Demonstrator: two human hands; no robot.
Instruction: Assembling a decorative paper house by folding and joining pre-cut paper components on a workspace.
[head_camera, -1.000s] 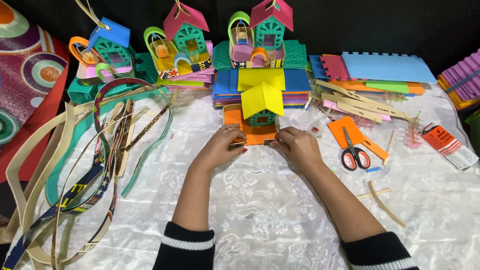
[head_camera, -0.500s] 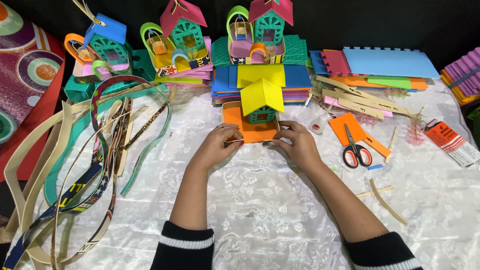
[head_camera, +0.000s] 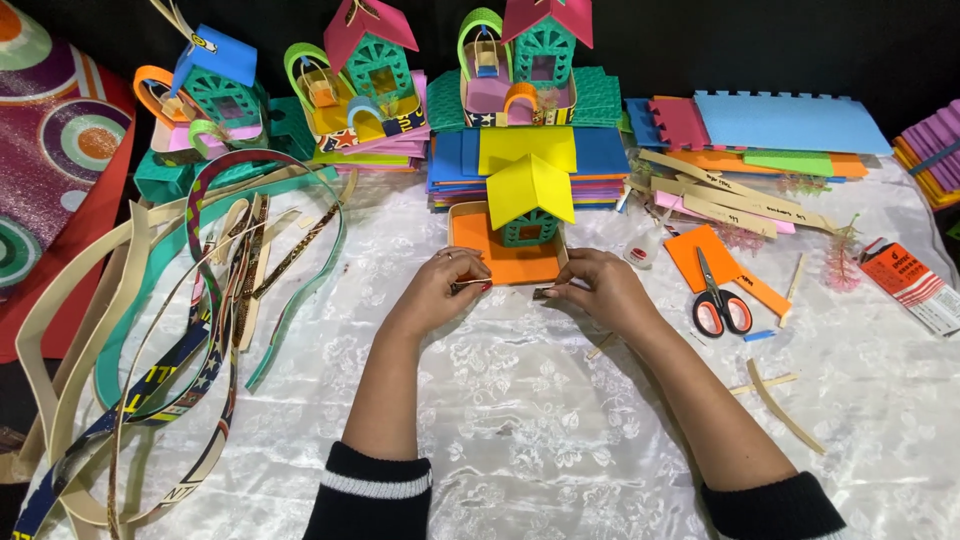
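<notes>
Change vs earlier: both hands have slid a bit toward the near edge of the orange base; house model, scissors, strips all lie where they were.
L hand (head_camera: 435, 290): fingers pinched narrow on one end of a thin strip piece (head_camera: 468, 287), right at the base's front edge.
R hand (head_camera: 600, 290): fingertips pinched narrow on a small dark bit (head_camera: 541, 294), just across a short gap from the L fingertips.
Foam house (head_camera: 528, 200): yellow roof, teal walls, on orange base (head_camera: 500, 255); sits just beyond the fingertips, base touching them.
Beyond house: stack of foam sheets (head_camera: 460, 165); three finished houses behind it.
Right of R fingers: glue bottle (head_camera: 645, 248) near; scissors (head_camera: 715, 300) on orange foam, a bit further.
Left of L fingers: heap of long ribbons/strips (head_camera: 200, 300), well apart.
Near R wrist: loose tan sticks (head_camera: 775, 395).
In the way: nothing covers the strip; house blocks the base's back part.
Surface: white patterned cloth (head_camera: 520, 440).
</notes>
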